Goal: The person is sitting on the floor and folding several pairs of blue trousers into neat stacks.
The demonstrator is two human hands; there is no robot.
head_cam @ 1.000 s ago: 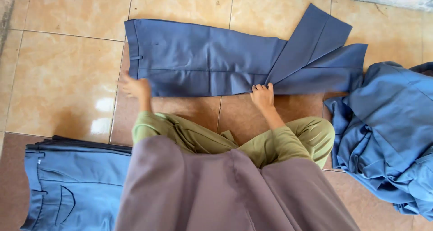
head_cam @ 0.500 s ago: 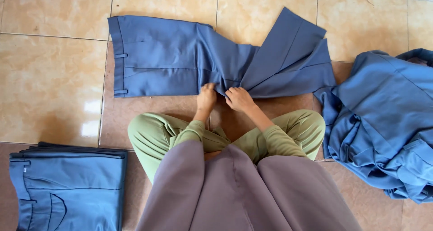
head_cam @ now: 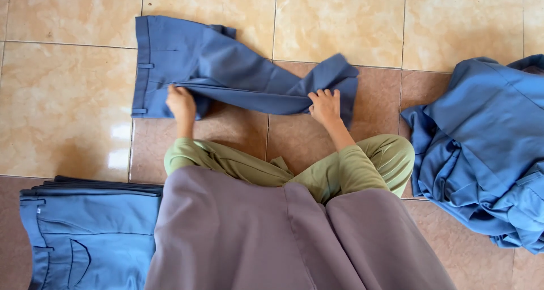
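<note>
A pair of blue trousers (head_cam: 226, 69) lies on the tiled floor in front of me, waistband at the left, legs bunched and partly lifted toward the right. My left hand (head_cam: 181, 102) grips the near edge of the trousers close to the waist. My right hand (head_cam: 325, 106) holds the folded leg end at the right, with the cloth pulled taut between both hands. Green sleeves cover my forearms.
A neat stack of folded blue trousers (head_cam: 90, 233) sits at the lower left. A loose heap of blue garments (head_cam: 487, 154) lies at the right. A mauve cloth (head_cam: 272, 239) covers my lap. Beige floor tiles (head_cam: 62, 114) surround everything.
My hands moved apart from the middle of the trousers, left toward the waist, right toward the leg ends. The legs, which were spread out flat, are now gathered and folded over.
</note>
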